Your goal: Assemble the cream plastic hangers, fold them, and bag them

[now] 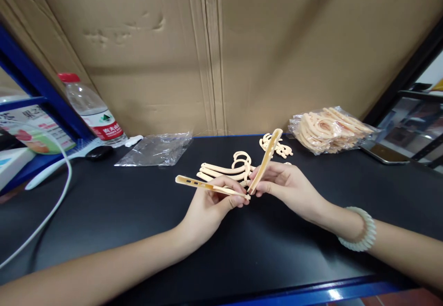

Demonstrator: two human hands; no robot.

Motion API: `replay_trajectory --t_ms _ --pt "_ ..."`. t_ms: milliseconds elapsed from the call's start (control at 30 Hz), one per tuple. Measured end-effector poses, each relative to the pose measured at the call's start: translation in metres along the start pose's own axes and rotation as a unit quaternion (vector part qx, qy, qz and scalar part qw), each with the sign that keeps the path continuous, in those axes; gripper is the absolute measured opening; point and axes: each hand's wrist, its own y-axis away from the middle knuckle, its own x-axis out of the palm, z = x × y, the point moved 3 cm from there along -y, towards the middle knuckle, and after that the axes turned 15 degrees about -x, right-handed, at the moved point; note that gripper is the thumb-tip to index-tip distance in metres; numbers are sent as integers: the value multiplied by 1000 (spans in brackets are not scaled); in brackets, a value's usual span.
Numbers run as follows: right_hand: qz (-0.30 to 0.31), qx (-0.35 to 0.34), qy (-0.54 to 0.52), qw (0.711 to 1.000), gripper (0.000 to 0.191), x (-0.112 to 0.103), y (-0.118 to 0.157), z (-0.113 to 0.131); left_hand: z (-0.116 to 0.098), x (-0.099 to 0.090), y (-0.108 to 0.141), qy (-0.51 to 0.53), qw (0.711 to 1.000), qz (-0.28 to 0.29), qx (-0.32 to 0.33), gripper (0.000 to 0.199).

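My left hand [216, 200] pinches a long peach plastic arm [197, 183] with small slots, its free end pointing left. Between the fingers of my right hand [282, 186] is another peach plastic arm [269, 153], tilted up to the right. The inner ends of both arms meet or nearly meet between my fingertips; whether they are joined I cannot tell. Just behind my hands, peach hanger pieces [221, 170] with curved hooks lie on the black table [138, 209]. Farther back sits a small pile of peach parts [285, 150].
A clear bag of peach pieces [332, 128] lies at the back right, near a phone [387, 153]. At the left are an empty plastic bag [155, 149], a water bottle [97, 112], a brush [65, 163] and a white cable [65, 190]. Cardboard [155, 66] stands behind.
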Motion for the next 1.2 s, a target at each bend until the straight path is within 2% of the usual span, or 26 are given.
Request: replay_trajectory --t_ms 267,833,1200 --pt "36 6 -6 999 13 7 1 2 2 1 1 10 1000 7 -9 5" --pt "4 -35 23 999 11 18 14 2 3 2 4 60 997 -29 -27 8" --pt "-15 -84 139 987 9 21 18 7 4 1 4 72 996 -29 -44 17"
